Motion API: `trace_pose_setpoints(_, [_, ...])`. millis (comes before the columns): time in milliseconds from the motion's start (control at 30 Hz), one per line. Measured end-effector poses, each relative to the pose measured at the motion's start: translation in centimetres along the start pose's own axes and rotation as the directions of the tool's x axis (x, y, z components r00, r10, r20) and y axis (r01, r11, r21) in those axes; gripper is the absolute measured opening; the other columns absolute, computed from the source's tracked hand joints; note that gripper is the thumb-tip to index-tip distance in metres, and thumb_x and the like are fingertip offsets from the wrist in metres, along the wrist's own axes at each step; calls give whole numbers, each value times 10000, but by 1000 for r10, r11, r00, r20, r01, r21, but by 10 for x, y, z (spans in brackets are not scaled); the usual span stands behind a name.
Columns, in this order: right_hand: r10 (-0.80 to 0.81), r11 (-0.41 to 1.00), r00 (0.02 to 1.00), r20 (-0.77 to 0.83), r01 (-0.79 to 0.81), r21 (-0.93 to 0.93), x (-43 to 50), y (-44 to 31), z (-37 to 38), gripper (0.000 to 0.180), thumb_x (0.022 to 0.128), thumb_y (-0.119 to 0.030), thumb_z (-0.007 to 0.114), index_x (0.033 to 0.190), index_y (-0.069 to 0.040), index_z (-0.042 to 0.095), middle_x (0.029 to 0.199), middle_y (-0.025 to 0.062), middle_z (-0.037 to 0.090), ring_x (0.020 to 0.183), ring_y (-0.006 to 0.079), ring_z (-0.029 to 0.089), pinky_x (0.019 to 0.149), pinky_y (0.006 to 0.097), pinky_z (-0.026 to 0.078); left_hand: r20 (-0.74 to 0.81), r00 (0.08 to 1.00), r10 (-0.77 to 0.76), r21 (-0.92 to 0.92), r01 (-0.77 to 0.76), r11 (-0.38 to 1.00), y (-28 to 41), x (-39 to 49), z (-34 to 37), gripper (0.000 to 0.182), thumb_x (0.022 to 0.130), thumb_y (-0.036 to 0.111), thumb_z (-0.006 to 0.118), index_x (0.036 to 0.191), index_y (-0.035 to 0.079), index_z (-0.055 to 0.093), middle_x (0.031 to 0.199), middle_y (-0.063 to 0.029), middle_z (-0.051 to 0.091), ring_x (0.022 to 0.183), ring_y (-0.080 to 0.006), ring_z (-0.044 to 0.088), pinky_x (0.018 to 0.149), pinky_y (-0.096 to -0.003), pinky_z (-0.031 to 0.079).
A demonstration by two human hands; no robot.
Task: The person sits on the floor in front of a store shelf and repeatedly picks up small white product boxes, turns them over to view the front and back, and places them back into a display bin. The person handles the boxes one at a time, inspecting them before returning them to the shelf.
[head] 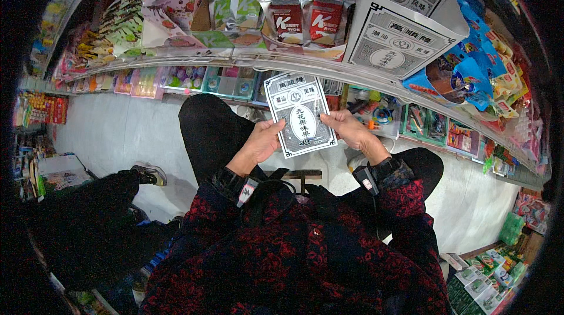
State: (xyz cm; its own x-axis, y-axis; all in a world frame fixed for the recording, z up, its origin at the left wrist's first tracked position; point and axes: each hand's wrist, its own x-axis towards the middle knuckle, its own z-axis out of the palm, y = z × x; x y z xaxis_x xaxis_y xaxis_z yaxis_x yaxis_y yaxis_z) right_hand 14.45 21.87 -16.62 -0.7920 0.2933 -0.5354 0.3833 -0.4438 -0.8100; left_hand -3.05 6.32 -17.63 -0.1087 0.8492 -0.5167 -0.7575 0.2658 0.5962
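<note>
Between my two hands I hold a flat white packet (302,120) with black print, its front facing up. My left hand (257,142) pinches its left edge, thumb on top. At the right edge my right hand (352,129) grips it the same way. The fingers behind the packet are mostly hidden. On the shelf beyond, an open-fronted display box (398,39) carries a matching print. Left of that box stand shiny snack pouches (286,13) in red and green.
A curved wire shelf edge (229,60) runs across in front of me. Blue packets (462,77) sit at its right; triangular snack packs (169,13) at its left. Boxed goods (423,123) fill the level below. Another person's shoe (150,174) rests on the floor at left. Stacked boxes (480,284) stand at lower right.
</note>
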Motion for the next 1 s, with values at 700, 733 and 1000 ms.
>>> trace_pose_setpoints(700, [-15,995,999,30,12,103,0,-11,-5,527,840,-486,435,943,17,554,784,104,613,645,163,613,581,253,498,-250,962,-107,-373,7,928,-26,35,-14,223,879,191,394,955,8,497,893,-88,559,827,-234,536,785,-376,436])
trace_pose_setpoints(733, [-20,995,1000,-2,20,102,2,-12,-6,540,845,-480,427,954,38,535,786,131,614,674,193,627,582,254,502,-298,941,-161,-377,39,925,-29,35,-13,212,866,229,409,847,31,484,738,-54,502,672,-195,476,735,-329,419])
trace_pose_setpoints(1000, [-36,996,996,-76,42,82,4,-10,-7,527,858,-464,407,920,36,562,793,127,622,687,186,624,602,234,488,541,823,171,-680,308,666,-25,23,19,302,855,349,362,783,61,416,611,12,339,593,-99,315,614,-217,288])
